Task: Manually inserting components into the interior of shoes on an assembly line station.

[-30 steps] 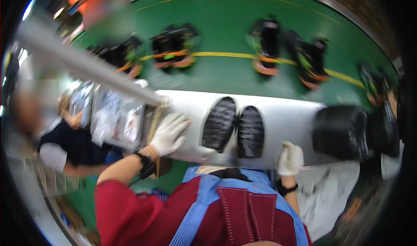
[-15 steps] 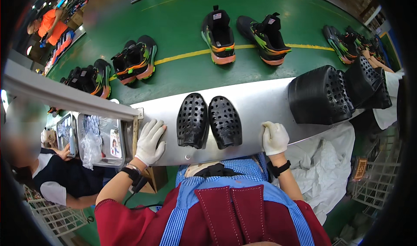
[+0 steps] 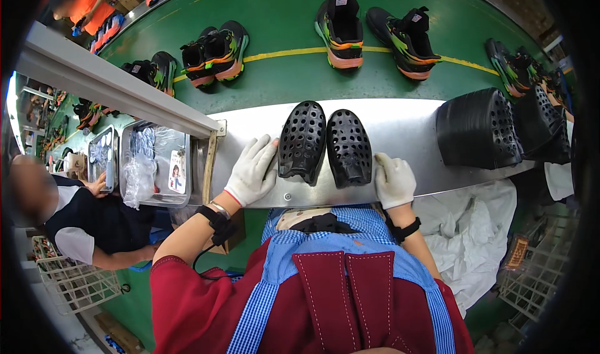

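Two black perforated shoe insoles, the left insole [image 3: 303,141] and the right insole [image 3: 349,146], lie side by side on a steel shelf [image 3: 406,126]. My left hand [image 3: 253,171], in a white glove, rests flat on the shelf with its fingertips against the left insole's edge. My gloved right hand [image 3: 394,180] lies on the shelf's near edge, touching the right insole's corner. Neither hand grips anything.
Stacks of black perforated insoles [image 3: 478,129] stand at the shelf's right end. Black and orange sneakers [image 3: 340,25] ride a green conveyor [image 3: 281,72] beyond. A metal tray [image 3: 156,166] with plastic bags sits left, a seated person [image 3: 75,222] beside it. White cloth [image 3: 469,229] hangs right.
The view has tilted and shifted, so the insoles now sit centred. Both hands stay on the shelf; the left hand has come against the left insole's edge.
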Tool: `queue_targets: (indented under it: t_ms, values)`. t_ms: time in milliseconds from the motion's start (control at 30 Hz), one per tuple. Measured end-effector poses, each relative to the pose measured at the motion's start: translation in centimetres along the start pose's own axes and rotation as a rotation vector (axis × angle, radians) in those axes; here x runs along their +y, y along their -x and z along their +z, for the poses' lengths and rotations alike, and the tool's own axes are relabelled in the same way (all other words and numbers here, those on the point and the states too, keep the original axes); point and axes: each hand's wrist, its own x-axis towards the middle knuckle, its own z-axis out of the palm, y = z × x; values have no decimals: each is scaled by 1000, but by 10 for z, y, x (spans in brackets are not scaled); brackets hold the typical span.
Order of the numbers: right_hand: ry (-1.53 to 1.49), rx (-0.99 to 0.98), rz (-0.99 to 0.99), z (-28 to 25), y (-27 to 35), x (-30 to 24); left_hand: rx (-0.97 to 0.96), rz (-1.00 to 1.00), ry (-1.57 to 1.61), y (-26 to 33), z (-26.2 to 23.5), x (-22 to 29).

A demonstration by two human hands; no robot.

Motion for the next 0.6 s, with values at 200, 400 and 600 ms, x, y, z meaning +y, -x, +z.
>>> queue_targets:
  t_ms: [200, 400, 600]
  values:
    - [-55, 29, 13, 10, 5, -11, -5, 88, 29, 1, 2, 10]
    - [-42, -137, -15, -8, 2, -2, -152, 126, 92, 8, -7, 22]
    - [-35, 14, 22, -18, -5, 44, -355, 205, -51, 5, -16, 22]
